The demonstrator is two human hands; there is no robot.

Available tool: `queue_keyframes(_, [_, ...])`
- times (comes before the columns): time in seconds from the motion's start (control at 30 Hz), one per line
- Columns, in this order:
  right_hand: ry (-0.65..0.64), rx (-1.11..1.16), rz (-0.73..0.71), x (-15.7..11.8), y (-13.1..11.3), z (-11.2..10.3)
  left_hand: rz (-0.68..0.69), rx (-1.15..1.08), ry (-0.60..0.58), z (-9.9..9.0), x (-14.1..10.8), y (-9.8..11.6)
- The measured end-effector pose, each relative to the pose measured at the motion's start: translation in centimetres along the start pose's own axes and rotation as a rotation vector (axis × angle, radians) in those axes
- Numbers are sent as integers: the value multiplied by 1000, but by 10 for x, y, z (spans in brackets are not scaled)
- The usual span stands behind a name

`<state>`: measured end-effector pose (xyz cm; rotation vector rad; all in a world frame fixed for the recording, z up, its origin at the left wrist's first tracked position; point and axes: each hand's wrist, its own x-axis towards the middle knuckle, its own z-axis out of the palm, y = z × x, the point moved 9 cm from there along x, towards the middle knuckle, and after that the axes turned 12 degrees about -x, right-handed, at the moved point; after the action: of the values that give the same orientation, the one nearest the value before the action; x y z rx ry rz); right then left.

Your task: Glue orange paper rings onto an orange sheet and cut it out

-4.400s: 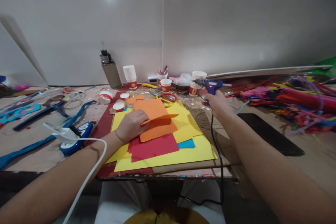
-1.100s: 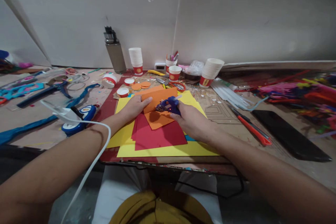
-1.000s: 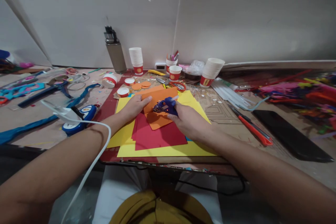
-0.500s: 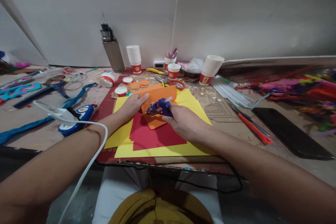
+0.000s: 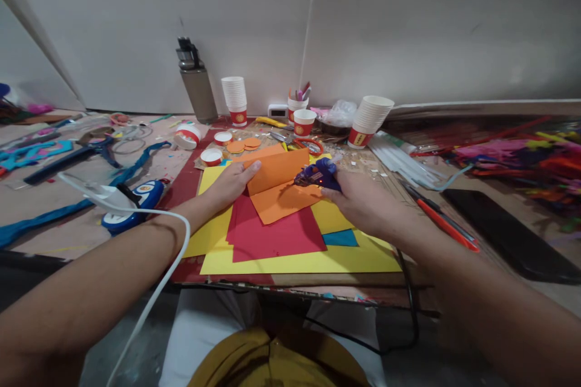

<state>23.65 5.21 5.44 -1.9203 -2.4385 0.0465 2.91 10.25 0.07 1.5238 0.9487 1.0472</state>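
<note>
My left hand [image 5: 236,180] pinches the left side of a folded orange paper [image 5: 284,170], thumb on top, holding its upper flap raised. In my right hand [image 5: 363,199] is a blue hot glue gun [image 5: 320,174], gripped by the handle with its nozzle pointing left over the right part of the orange paper. A small red light glows on the gun. Beneath lie red paper sheets [image 5: 276,236] on larger yellow sheets [image 5: 290,265], with a blue paper corner [image 5: 340,238] showing at the right.
Behind the papers are red-handled scissors [image 5: 309,145], orange paper discs [image 5: 242,145], a paper cup [image 5: 304,124] and cup stacks [image 5: 371,118]. To the right lie a red utility knife [image 5: 447,224] and a phone [image 5: 508,233]. A white cable [image 5: 184,224] crosses my left forearm.
My right hand has carried the glue gun to the right, from the middle of the orange paper to its right edge. My left hand keeps its hold on the paper.
</note>
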Motion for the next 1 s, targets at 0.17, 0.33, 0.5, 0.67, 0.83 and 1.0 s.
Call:
queue_keyframes(0.17, [-13,88,-80,-2,-26,7,-18,25,17,1,0,1])
queue_keyframes(0.33, [-32,152,-148,-4,-39,13,-55,-31,20,2,-2,0])
queue_keyframes(0.5, [-21,106,-11,1,-8,10,-33,-49,0,3,-1,0])
queue_keyframes(0.67, [-13,-4,49,3,8,2,-49,-67,20,1,-1,-3])
queue_keyframes(0.83, [1,-105,111,4,18,-3,-38,-67,18,0,0,-5])
queue_keyframes(1.0, [11,-30,116,11,27,0,-45,-80,29,0,-1,-5])
